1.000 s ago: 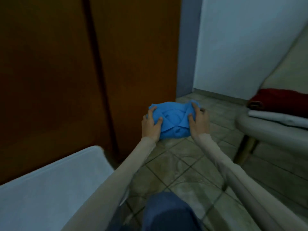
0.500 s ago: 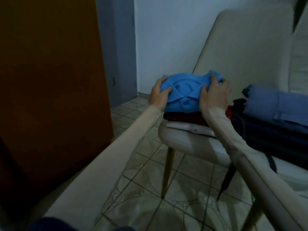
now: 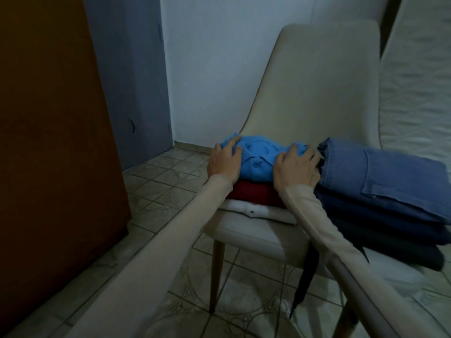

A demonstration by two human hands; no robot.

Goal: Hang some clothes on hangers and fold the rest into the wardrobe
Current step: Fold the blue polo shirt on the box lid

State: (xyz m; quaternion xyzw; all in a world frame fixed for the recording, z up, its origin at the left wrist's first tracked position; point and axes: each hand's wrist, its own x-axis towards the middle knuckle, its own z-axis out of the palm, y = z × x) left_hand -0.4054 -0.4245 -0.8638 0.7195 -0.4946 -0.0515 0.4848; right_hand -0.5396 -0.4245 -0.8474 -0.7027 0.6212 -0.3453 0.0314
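A beige chair [image 3: 317, 93] holds stacked folded clothes. On the left stack lies a folded blue shirt [image 3: 258, 158], gripped at its ends by left hand [image 3: 225, 161] and right hand [image 3: 296, 168]. Stacking seems underway; next, probably releasing it squarely.

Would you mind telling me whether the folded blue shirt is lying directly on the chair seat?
No, the blue shirt lies on a red garment, which sits on a white one above the chair seat.

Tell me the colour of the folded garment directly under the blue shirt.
Dark red, between the blue shirt and a white garment; head view.
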